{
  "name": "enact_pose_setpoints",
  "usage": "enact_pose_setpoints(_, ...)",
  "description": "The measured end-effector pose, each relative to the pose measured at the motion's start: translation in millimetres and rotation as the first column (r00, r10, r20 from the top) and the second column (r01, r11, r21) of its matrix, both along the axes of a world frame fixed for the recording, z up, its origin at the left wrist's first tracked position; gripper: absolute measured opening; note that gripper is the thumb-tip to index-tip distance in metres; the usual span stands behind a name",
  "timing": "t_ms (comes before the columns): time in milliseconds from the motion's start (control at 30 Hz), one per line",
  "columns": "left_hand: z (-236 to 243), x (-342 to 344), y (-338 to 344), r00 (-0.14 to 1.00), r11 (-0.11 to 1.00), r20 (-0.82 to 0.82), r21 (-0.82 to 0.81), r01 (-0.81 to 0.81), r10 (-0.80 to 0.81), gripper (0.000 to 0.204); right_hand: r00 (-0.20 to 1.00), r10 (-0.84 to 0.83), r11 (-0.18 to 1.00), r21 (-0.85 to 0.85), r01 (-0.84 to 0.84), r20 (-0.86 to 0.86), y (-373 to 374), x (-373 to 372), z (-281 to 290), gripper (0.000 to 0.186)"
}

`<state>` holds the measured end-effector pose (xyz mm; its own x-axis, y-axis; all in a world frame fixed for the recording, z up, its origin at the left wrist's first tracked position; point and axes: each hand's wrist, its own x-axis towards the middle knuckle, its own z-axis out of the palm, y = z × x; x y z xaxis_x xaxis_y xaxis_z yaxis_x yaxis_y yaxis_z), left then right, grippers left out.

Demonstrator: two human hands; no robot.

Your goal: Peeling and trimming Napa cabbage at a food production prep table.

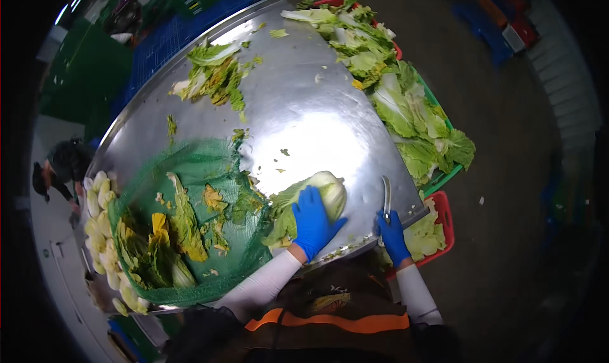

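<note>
A pale green napa cabbage [330, 189] lies on its side on the metal table, its white base end toward the far right. My left hand [314, 222], in a blue glove, grips it from above, fingers over the leaves and thumb out to the right. At the table's right front corner, my right hand [394, 239], also blue-gloved, is closed around a knife. The knife's curved blade [387, 195] points away from me, apart from the cabbage; most of its handle is hidden in the glove.
A green mesh sack [219, 271] with yellowed leaves spreads at left, beside several trimmed cabbages [101, 226]. More loose leaves [212, 77] lie farther back. Leaf-filled green [438, 184] and red crates [446, 220] line the right edge. Another person [60, 166] is at far left.
</note>
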<state>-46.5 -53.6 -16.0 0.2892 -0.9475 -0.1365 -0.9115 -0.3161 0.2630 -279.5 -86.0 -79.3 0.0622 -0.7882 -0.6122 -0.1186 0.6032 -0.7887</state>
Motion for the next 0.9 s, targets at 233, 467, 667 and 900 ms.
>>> enact_pose_setpoints(233, 18, 43, -45, 0.825, 0.979, -0.529, 0.152, -0.135, 0.196, 0.087, 0.820, 0.406, 0.839, -0.192, -0.510, -0.402, -46, 26, 18, 0.022)
enact_pose_setpoints(467, -2, 43, -45, 0.970, 0.977, -0.219, 0.203, -0.062, 0.107, 0.100, 0.726, 0.494, 0.627, -0.382, -0.678, -0.478, -62, 59, 17, 0.016)
enact_pose_setpoints(667, -11, 45, -45, 0.975, 0.978, -0.149, 0.148, -0.146, 0.167, 0.092, 0.649, 0.474, 0.535, -0.391, -0.749, -0.595, -55, 92, 17, 0.010)
enact_pose_setpoints(900, -19, 49, -44, 0.983, 0.985, -0.123, 0.117, -0.124, 0.138, 0.089, 0.462, 0.421, 0.426, -0.279, -0.861, -0.781, -45, 105, -6, 0.012)
